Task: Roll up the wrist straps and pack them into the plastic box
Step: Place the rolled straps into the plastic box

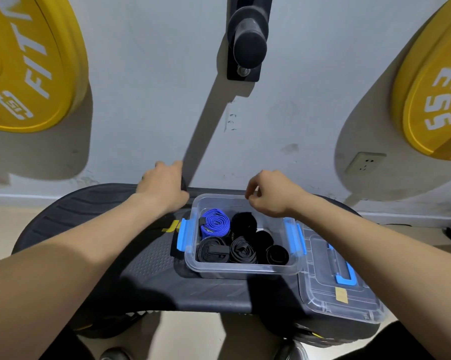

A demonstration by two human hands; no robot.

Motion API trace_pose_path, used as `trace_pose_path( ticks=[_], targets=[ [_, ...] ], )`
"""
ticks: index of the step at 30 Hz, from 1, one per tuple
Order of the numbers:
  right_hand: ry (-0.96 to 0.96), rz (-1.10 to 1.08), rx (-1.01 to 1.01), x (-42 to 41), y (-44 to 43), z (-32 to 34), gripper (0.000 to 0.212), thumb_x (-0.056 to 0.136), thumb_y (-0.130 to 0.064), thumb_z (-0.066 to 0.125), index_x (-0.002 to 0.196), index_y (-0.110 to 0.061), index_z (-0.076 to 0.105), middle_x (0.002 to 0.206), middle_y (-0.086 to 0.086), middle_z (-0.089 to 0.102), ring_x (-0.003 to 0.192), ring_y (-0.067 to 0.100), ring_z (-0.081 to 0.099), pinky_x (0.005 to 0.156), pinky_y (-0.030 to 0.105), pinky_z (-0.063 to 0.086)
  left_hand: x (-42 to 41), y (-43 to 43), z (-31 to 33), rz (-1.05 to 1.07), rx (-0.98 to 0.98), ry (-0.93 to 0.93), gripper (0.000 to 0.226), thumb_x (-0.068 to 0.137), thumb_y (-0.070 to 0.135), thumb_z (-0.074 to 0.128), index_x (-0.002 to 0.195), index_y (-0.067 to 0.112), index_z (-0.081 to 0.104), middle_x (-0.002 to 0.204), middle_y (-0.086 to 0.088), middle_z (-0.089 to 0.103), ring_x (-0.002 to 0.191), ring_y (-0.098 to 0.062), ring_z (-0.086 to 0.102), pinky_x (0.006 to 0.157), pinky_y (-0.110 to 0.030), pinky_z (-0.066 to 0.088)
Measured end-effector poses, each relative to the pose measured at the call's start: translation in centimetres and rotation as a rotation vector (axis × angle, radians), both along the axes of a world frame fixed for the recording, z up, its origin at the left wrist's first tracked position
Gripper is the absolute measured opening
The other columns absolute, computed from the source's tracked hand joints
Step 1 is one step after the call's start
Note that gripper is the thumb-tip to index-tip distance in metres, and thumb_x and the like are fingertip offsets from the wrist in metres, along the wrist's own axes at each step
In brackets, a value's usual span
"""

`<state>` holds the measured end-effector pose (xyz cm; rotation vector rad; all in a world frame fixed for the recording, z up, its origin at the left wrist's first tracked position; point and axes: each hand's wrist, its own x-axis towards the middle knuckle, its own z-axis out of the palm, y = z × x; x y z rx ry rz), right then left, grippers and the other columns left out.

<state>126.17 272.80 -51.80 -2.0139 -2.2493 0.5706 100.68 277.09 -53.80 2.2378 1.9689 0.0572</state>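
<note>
Your left hand (162,187) sits at the far edge of the desk (146,258), a black rubbery slab with a dimpled top and ribbed rim. Its fingers are curled round a dark piece of webbing, apparently a black strap (184,183), only a small part of which shows beside the thumb.

Your right hand (269,197) hovers over the far rim of the plastic box (245,268). Its fingers (249,196) are bent inward, but you cannot tell whether they pinch anything.

The box is clear and rectangular with rounded corners and stands on the desk. A blue latch (182,233) hangs on each short side. Inside lie tight spirals of woven strap: one blue roll (215,224) at the far left, and several black rolls (242,249) packed against it.

The clear ribbed lid (331,297), with its blue handle, rests flat just right of the box.

On the wall behind hang two glossy yellow weight plates (24,61), with a black cylindrical peg (247,42) between them.
</note>
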Motion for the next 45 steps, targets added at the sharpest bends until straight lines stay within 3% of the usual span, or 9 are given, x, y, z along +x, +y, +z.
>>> trace_pose_path(
  ticks=[4, 6, 11, 14, 19, 23, 26, 32, 45],
  targets=[
    [0.187, 0.221, 0.122, -0.8, -1.1, 0.6, 0.028, 0.089, -0.009, 0.073, 0.115, -0.015, 0.067, 0.099, 0.001, 0.072, 0.091, 0.021, 0.067, 0.086, 0.035, 0.054, 2.7, -2.4, 3.5, -0.026, 0.281, -0.162, 0.05, 0.084, 0.048, 0.069, 0.121, 0.018, 0.055, 0.104, -0.01, 0.059, 0.089, -0.04, 0.062, 0.072, -0.042, 0.05],
    [0.306, 0.282, 0.207, -1.0, -1.8, 0.8, 0.055, 0.086, -0.023, 0.086, 0.125, -0.014, 0.048, 0.112, 0.0, 0.062, 0.098, 0.017, 0.059, 0.087, 0.032, 0.051, 4.3, -3.9, 5.1, -0.049, 0.349, -0.231, 0.051, 0.073, 0.06, 0.069, 0.11, 0.024, 0.06, 0.094, 0.0, 0.063, 0.081, -0.031, 0.062, 0.065, -0.037, 0.047],
    [0.42, 0.207, 0.371, 0.0, -3.5, 2.3, 0.088, 0.072, -0.042, 0.094, 0.141, -0.03, 0.04, 0.1, -0.001, 0.066, 0.072, 0.005, 0.06, 0.069, 0.023, 0.048, 7.0, -6.4, 6.5, -0.067, 0.142, -0.576, 0.046, 0.06, 0.065, 0.075, 0.07, 0.021, 0.062, 0.061, 0.006, 0.063, 0.065, -0.015, 0.061, 0.053, -0.03, 0.041],
    [0.317, 0.251, 0.355, 1.4, -4.5, 2.6, 0.062, 0.074, -0.048, 0.089, 0.125, -0.03, 0.058, 0.093, -0.012, 0.073, 0.079, 0.012, 0.068, 0.073, 0.033, 0.054, 8.0, -7.5, 6.0, -0.121, 0.063, -0.668, 0.045, 0.064, 0.065, 0.081, 0.073, 0.023, 0.069, 0.06, 0.006, 0.068, 0.064, -0.011, 0.064, 0.055, -0.03, 0.047],
    [0.179, 0.029, 0.13, 4.9, -4.5, 1.4, 0.062, 0.077, -0.054, 0.09, 0.122, -0.019, 0.063, 0.109, -0.005, 0.072, 0.1, 0.02, 0.067, 0.086, 0.037, 0.054, 8.8, -7.1, 4.6, -0.305, -0.131, -0.374, 0.056, 0.094, 0.064, 0.057, 0.066, 0.015, 0.062, 0.052, 0.004, 0.062, 0.061, -0.021, 0.063, 0.061, -0.035, 0.051],
    [0.077, -0.107, 0.052, 6.7, -3.7, 0.1, 0.068, 0.076, -0.064, 0.087, 0.111, -0.015, 0.057, 0.096, -0.001, 0.069, 0.09, 0.024, 0.067, 0.079, 0.037, 0.054, 9.6, -7.0, 1.9, -0.595, -0.204, -0.05, 0.037, 0.102, 0.045, 0.055, 0.097, 0.014, 0.074, 0.094, -0.006, 0.076, 0.095, -0.031, 0.069, 0.087, -0.046, 0.059],
    [0.062, -0.094, 0.076, 7.0, -3.2, -0.5, 0.068, 0.074, -0.066, 0.087, 0.119, -0.023, 0.059, 0.102, -0.003, 0.068, 0.095, 0.022, 0.064, 0.078, 0.036, 0.052, 10.8, -7.3, 0.1, -0.755, -0.315, 0.05, 0.05, 0.098, 0.06, 0.057, 0.129, 0.021, 0.067, 0.126, -0.003, 0.068, 0.123, -0.031, 0.058, 0.104, -0.048, 0.049],
    [-0.008, 0.036, 0.071, 5.6, -2.0, -1.4, 0.061, 0.076, -0.049, 0.089, 0.127, -0.022, 0.066, 0.105, -0.004, 0.067, 0.103, 0.024, 0.065, 0.085, 0.036, 0.056, 11.5, -6.6, -2.3, -0.719, -0.537, 0.246, 0.094, 0.091, 0.089, 0.04, 0.168, 0.036, 0.025, 0.176, 0.007, 0.018, 0.164, -0.037, -0.007, 0.127, -0.071, 0.008],
    [-0.469, 0.258, -0.003, 2.3, -1.5, -3.3, 0.037, 0.084, -0.024, 0.083, 0.119, -0.028, 0.072, 0.127, 0.007, 0.042, 0.065, 0.027, 0.05, 0.061, 0.037, 0.039, 10.9, -5.7, -2.5, -0.716, -0.653, 0.22, 0.088, 0.089, 0.091, 0.042, 0.163, 0.045, 0.036, 0.168, 0.016, 0.02, 0.164, -0.034, -0.005, 0.129, -0.062, 0.018]
  ],
)
